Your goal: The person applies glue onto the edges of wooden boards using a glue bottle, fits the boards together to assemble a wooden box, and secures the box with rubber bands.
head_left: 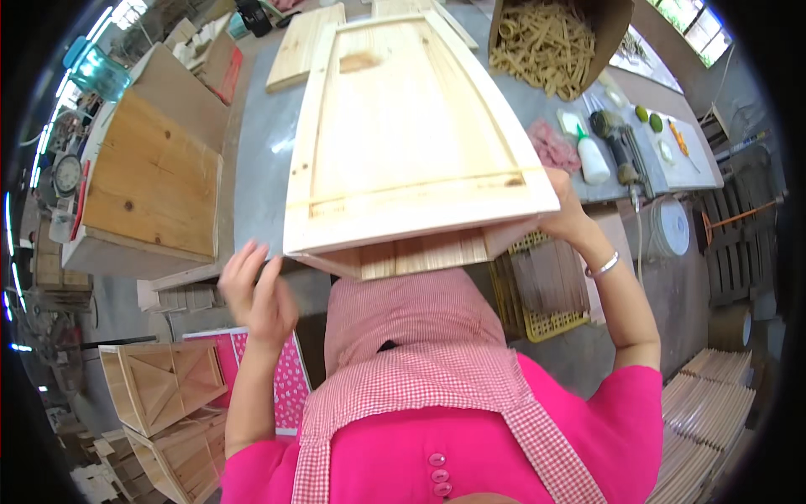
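A pale wooden box (411, 118) with a raised frame around its top panel lies on the table, its open end toward me. A thin yellowish band runs across the panel close to that end. My right hand (564, 206) grips the box's near right corner, its fingertips partly hidden. Just off the near left corner, my left hand (260, 290) is raised with fingers apart and slightly blurred; nothing shows in it.
A cardboard box of tan curled strips (546, 46) stands at the back right. Near it lie a pink cloth (554, 144), a white glue bottle (592, 158) and a power tool (621, 151). Another wooden box (151, 181) stands left. Below right is a yellow crate (550, 323).
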{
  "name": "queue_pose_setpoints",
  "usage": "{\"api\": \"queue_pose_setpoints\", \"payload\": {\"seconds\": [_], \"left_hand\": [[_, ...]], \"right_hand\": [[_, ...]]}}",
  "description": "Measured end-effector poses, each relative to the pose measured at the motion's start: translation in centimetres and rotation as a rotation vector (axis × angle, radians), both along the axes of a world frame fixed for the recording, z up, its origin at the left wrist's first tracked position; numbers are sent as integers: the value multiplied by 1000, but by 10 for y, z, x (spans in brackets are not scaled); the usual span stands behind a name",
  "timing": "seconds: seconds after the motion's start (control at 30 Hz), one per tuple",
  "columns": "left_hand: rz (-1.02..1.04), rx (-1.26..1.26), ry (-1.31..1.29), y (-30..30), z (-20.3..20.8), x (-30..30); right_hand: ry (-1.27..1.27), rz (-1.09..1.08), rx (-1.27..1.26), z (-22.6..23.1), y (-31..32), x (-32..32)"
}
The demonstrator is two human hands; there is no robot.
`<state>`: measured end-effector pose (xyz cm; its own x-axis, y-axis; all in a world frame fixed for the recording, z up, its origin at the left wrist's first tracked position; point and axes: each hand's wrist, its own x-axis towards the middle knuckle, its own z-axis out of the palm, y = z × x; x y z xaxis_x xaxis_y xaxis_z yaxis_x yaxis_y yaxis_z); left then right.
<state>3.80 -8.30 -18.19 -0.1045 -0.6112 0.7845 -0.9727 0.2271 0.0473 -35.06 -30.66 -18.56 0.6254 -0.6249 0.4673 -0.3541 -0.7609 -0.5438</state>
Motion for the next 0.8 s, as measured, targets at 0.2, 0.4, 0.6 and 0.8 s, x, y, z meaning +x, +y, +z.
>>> {"api": "queue_pose_setpoints", "payload": {"seconds": [0.2, 0.4, 0.6, 0.8], "left_hand": [[-518, 212, -216, -69, 120, -149], [-606, 359, -307, -134, 94, -186], [-644, 399, -310, -141, 91, -188], [-696, 348, -177, -137, 84, -199]], "right_hand": [[187, 159, 123, 37, -22, 5], [199, -27, 49, 54, -58, 8], [110, -309, -255, 65, -168, 81], [133, -307, -67, -42, -274, 55]]}}
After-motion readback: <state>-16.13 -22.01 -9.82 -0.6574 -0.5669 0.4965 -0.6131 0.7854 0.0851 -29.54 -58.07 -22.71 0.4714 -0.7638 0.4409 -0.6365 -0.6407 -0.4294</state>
